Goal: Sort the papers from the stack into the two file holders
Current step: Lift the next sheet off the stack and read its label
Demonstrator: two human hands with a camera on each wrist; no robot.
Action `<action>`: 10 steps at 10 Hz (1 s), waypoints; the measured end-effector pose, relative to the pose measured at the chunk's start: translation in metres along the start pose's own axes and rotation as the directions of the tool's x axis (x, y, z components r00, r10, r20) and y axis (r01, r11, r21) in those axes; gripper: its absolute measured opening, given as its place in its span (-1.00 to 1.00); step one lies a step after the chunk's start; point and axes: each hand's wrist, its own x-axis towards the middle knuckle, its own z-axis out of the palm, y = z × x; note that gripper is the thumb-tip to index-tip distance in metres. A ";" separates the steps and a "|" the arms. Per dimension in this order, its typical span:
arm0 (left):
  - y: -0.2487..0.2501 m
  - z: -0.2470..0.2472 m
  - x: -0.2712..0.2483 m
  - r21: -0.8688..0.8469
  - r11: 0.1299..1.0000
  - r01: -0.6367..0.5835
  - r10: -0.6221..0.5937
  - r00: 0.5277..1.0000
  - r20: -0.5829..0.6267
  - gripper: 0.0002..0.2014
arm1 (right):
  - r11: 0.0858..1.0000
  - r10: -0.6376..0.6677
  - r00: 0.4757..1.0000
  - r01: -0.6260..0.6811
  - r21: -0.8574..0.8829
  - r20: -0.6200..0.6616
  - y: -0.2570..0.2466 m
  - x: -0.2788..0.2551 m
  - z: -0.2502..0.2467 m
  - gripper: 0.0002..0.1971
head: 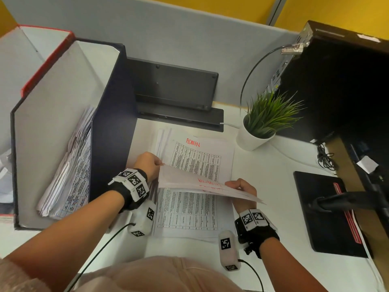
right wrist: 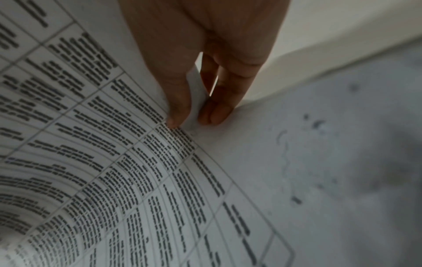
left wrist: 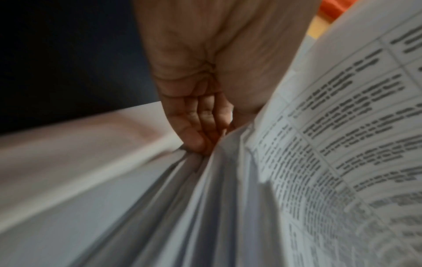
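Observation:
A stack of printed papers [head: 195,216] lies on the white desk; its top sheet reads "ADMIN" in red. Both hands hold a thin bundle of sheets [head: 189,182] lifted off the stack, red writing showing through. My left hand [head: 150,163] pinches the bundle's left edge, its fingers [left wrist: 198,126] curled under the sheets. My right hand [head: 242,187] pinches the right edge [right wrist: 194,108] between thumb and fingers. A black file holder [head: 111,114] at the left holds several papers [head: 71,171]. Behind it stands a red-edged holder [head: 44,62].
A potted green plant [head: 263,121] stands right of the stack. A black stand or keyboard [head: 174,87] leans at the back. A monitor base [head: 324,213] and a dark computer case [head: 341,81] fill the right side. Grey partition behind.

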 end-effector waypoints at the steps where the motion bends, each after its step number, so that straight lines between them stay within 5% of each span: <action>1: -0.001 0.001 -0.007 -0.054 0.984 -0.169 0.163 0.982 -0.095 -0.80 | 1.000 -0.019 1.000 0.019 -0.017 -0.005 -0.001 -0.001 -0.001 -0.73; 2: -0.001 0.004 -0.016 -0.160 0.940 -0.301 0.258 0.935 -0.244 -0.83 | 0.981 -0.158 0.987 0.153 -0.119 -0.033 0.002 0.001 -0.003 -0.61; 3: -0.004 0.006 -0.018 -0.365 0.887 -0.281 0.203 0.950 -0.237 -0.80 | 0.957 -0.215 0.976 0.201 -0.209 -0.043 0.002 -0.003 -0.002 -0.71; 5: -0.004 0.002 -0.016 -0.735 0.671 -0.094 0.103 0.994 -0.033 -0.72 | 0.958 -0.278 0.961 0.277 -0.072 0.001 -0.005 -0.008 -0.003 -0.44; 7: 0.000 0.003 -0.014 -0.769 0.638 0.047 0.039 0.995 0.093 -0.70 | 0.938 -0.235 0.971 0.215 -0.272 -0.040 -0.004 -0.006 -0.002 -0.84; 8: 0.006 0.004 -0.013 -0.802 0.587 0.109 0.027 0.988 0.154 -0.73 | 0.916 -0.234 0.962 0.171 -0.362 -0.138 -0.005 0.000 0.005 -0.44; 9: 0.013 0.007 -0.015 -0.771 0.628 0.104 0.076 0.978 0.193 -0.67 | 0.943 -0.247 0.958 0.203 -0.263 -0.144 -0.011 0.000 0.012 -0.49; 10: 0.014 0.014 -0.022 -0.528 0.844 -0.099 0.183 0.977 0.109 -0.61 | 0.946 -0.308 0.942 0.287 -0.154 -0.137 -0.017 -0.004 0.019 -0.67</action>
